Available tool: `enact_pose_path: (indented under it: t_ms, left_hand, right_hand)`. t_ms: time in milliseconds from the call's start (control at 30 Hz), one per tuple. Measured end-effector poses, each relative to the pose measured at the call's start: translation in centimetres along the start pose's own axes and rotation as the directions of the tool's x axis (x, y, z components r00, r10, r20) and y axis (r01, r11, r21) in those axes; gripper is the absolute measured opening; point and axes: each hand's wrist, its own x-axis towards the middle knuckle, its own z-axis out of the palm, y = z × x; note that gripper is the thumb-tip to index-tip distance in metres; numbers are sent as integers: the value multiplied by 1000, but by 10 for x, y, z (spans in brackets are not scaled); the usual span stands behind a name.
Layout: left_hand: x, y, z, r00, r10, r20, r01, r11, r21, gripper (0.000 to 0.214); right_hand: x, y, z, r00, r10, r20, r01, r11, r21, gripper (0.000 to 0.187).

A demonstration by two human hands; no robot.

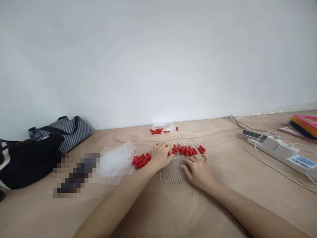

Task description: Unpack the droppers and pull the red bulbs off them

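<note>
Slim clear glass dropper tubes [174,172] lie side by side in a row on the wooden table. Just beyond them is a group of droppers with red rubber bulbs [187,150], their glass stems pointing toward the wall. My left hand [162,155] rests at the upper left of the tubes, fingers apart and thumb near a red bulb. At the right end of the row lies my right hand [199,170], fingers spread, with its fingertips by the tubes and bulbs. Loose red rubber bulbs [141,161] are heaped left of my left hand.
Clear zip bags [115,162] are stacked at left. Near the wall sit more red bulbs [156,131] and a small plastic bag [163,125]. A striped bag [66,132] and black bag [37,162] stand far left. A power strip [284,155] with cables lies right.
</note>
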Motion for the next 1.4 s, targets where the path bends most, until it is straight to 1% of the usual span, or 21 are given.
enact_pose_path:
  t_ms: [100,200,300,367,433,500,600,633,733,833,967,1033,1100,1200,1300,1400]
  left_hand:
    - [20,10,15,999,28,19,-28,1000,9,25]
    - [29,14,24,999,46,25,-47,999,27,19]
    - [31,14,24,997,73,15,-74,996,44,12]
    - [28,12,19,996,83,-7,-83,995,50,10]
    - [22,9,10,996,78,-44,-76,996,48,12]
    - [9,4,-2,995,57,-86,-53,998,41,15]
    - [-21,-6,-16,989,13,-148,-13,1000,0,17]
    - [-33,-9,-19,983,1,-183,-14,998,-69,16]
    - [-64,-14,-20,976,19,-219,-65,976,-208,15]
    - [-81,-12,-15,977,34,-208,-90,960,-264,14]
    - [-85,-5,-9,980,52,-190,-111,942,-316,14]
    - [-84,-1,-9,977,74,-202,-140,932,-335,15]
    - [-83,2,-10,971,91,-221,-163,928,-335,17]
    - [-83,6,-11,966,83,-243,-154,945,-288,16]
    - [-82,8,-8,959,76,-274,-138,967,-213,15]
    - [-82,8,-4,941,74,-329,-132,979,-158,10]
  right_hand:
    - [0,0,0,1000,4,6,-4,1000,19,22]
    - [0,-1,0,1000,12,12,-12,1000,9,23]
    - [1,0,-1,1000,10,19,-10,1000,21,25]
    - [1,0,0,1000,7,28,-8,999,37,25]
    - [1,1,0,1000,10,24,-11,999,44,24]
    - [1,2,2,1000,17,-1,-17,999,44,23]
    - [2,4,6,998,26,-64,-23,999,48,26]
    - [2,5,7,996,20,-89,-15,999,52,28]
    - [3,6,9,985,-63,-158,74,995,61,36]
    - [5,3,7,964,-193,-184,204,978,43,39]
    - [5,-3,9,909,-348,-227,365,930,36,24]
    - [4,-5,13,883,-388,-265,411,911,37,16]
    - [4,-6,18,868,-401,-292,427,904,27,13]
    - [4,-7,21,856,-412,-311,439,898,17,16]
    - [3,-9,21,848,-433,-305,460,888,17,19]
    - [3,-13,20,836,-443,-322,474,880,20,17]
